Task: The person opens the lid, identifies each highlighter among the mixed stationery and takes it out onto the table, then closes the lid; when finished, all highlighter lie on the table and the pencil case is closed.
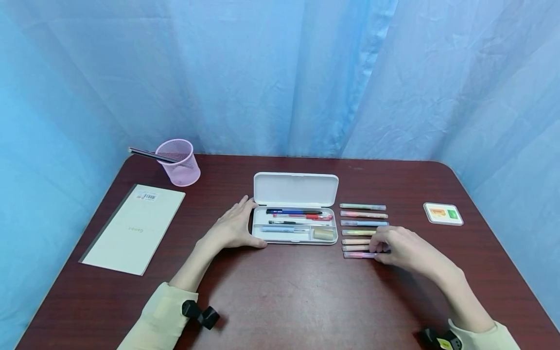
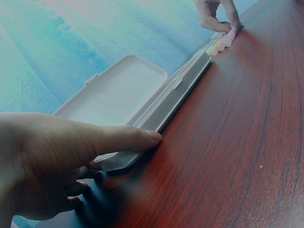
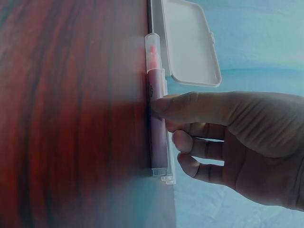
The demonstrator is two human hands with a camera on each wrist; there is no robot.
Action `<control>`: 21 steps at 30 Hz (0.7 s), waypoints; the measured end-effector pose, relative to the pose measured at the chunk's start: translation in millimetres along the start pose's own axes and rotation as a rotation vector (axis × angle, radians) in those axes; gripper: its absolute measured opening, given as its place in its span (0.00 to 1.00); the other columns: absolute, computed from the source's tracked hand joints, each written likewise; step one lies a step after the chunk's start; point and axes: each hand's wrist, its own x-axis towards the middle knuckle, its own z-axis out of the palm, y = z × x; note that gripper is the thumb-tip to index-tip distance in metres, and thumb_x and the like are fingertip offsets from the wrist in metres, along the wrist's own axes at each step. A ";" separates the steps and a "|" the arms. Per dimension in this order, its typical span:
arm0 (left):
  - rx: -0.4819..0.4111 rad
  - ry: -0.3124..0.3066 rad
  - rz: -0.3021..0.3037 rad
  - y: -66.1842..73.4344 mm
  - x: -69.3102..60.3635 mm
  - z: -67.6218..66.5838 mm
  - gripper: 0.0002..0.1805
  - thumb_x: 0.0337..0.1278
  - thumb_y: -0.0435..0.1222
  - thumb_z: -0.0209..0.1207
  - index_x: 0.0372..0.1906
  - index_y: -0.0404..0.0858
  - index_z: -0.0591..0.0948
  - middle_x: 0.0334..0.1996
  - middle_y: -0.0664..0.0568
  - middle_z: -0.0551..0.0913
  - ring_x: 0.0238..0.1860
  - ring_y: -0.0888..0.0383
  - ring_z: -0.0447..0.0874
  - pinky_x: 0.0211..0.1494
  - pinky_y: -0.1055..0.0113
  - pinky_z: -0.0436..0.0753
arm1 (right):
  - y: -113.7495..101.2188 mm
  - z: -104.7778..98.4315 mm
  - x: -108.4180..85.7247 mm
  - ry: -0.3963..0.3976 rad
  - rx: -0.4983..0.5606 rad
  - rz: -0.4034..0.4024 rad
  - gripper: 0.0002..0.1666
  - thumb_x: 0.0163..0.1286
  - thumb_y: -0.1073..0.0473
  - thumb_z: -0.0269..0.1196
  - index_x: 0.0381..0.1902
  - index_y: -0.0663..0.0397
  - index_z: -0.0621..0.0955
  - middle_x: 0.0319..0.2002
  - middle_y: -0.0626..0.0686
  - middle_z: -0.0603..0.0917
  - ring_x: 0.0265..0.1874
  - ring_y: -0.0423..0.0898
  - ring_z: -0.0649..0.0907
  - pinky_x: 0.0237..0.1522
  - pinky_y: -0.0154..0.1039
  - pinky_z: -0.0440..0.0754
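An open white pencil case [image 1: 295, 189] holds several pens [image 1: 294, 211] and a beige eraser [image 1: 323, 234]. My left hand [image 1: 234, 223] grips the left end of the case, with the thumb along its front edge. To the right of the case, several highlighters [image 1: 363, 207] lie in a column, side by side. The nearest one, a pink highlighter [image 3: 156, 118], lies on the table, and my right hand [image 1: 402, 248] pinches it between thumb and index finger. The right hand hides the right ends of the lower highlighters in the head view.
A pale notebook [image 1: 135, 228] lies at the left. Behind it, a pink mesh pen cup [image 1: 185, 175] holds dark pencils [image 1: 150, 155] that lean left. A small white case with orange and green patches [image 1: 443, 214] lies at the right. Blue curtains [image 1: 262, 78] surround the table.
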 end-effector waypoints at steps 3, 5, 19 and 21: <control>-0.004 0.000 0.007 0.1 -0.2 -0.3 0.55 0.37 0.55 0.79 0.72 0.40 0.66 0.80 0.42 0.60 0.84 0.41 0.52 0.83 0.41 0.61 | 0.1 -0.6 0.3 0.001 -0.001 0.000 0.17 0.56 0.65 0.76 0.29 0.33 0.84 0.29 0.33 0.80 0.29 0.30 0.77 0.31 0.32 0.78; -0.007 0.000 0.010 0.0 -0.1 -0.3 0.55 0.37 0.54 0.79 0.72 0.40 0.66 0.80 0.42 0.61 0.84 0.42 0.51 0.84 0.42 0.60 | 0.3 -0.9 0.5 0.001 0.000 -0.001 0.16 0.56 0.64 0.76 0.29 0.33 0.84 0.30 0.33 0.80 0.29 0.30 0.77 0.32 0.32 0.78; -0.004 0.006 0.012 -1.3 0.6 0.7 0.55 0.36 0.54 0.79 0.71 0.39 0.67 0.79 0.42 0.62 0.84 0.43 0.51 0.85 0.45 0.59 | 0.8 -2.2 0.2 0.034 -0.012 -0.018 0.16 0.55 0.63 0.78 0.30 0.34 0.84 0.31 0.33 0.81 0.30 0.30 0.77 0.33 0.33 0.79; -0.004 0.006 0.014 -1.4 0.9 1.2 0.55 0.37 0.54 0.79 0.71 0.39 0.67 0.79 0.42 0.62 0.84 0.43 0.51 0.85 0.44 0.59 | 0.6 -2.4 0.2 0.053 -0.011 -0.015 0.15 0.55 0.62 0.78 0.31 0.34 0.84 0.30 0.32 0.81 0.30 0.30 0.77 0.33 0.32 0.79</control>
